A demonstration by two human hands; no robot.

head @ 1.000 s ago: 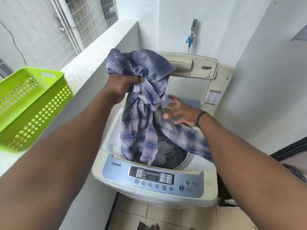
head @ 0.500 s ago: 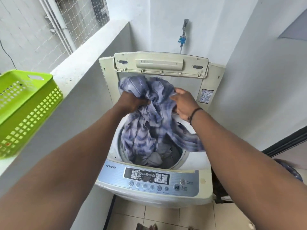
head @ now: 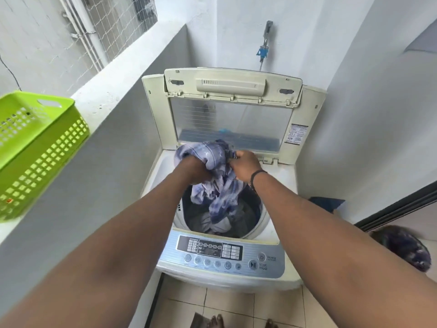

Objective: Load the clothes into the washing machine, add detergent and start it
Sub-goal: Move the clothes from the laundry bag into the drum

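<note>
Plaid shirt (head: 214, 183), blue/white check, is now bunched over the back half of the drum opening (head: 222, 209), w/ its lower folds hanging down inside & touching the grey clothes (head: 214, 224) already in there. A sec ago it was held up high, above the lid hinge, spread out & trailing over the front right rim; half a sec ago it had dropped to about lid-window level; now it's down at the tub mouth & nothing drapes outside the rim anymore. So: garment is mid-stuff, nearly in, loading step is close to done for this piece. Left hand (head: 195, 168) is fisted into the cloth from the left, fingers curled shut on a wad of it, knuckles towards cam. Right hand (head: 246, 165), which was open & loose a sec ago, has since closed on the upper right bunch, fingers folded over the fabric; black band on that wrist. Both hands sit just above the opening, touching each other's bundle. Washing machine (head: 279, 190) is a top-loader, lid (head: 233, 107) up & leaning back vs. the wall, control panel (head: 221, 255) at the front w/ the start/pause btn (head: 252, 265) untouched, display looks dark. Green plastic basket (head: 35, 147) sits on the ledge to the left, well apart; contents can't be made out. Tap (head: 263, 49) on the wall behind. No detergent visible anywhere in shot, so that step & the start are prob. still ahead. Next move likely: push down & let go.
</note>
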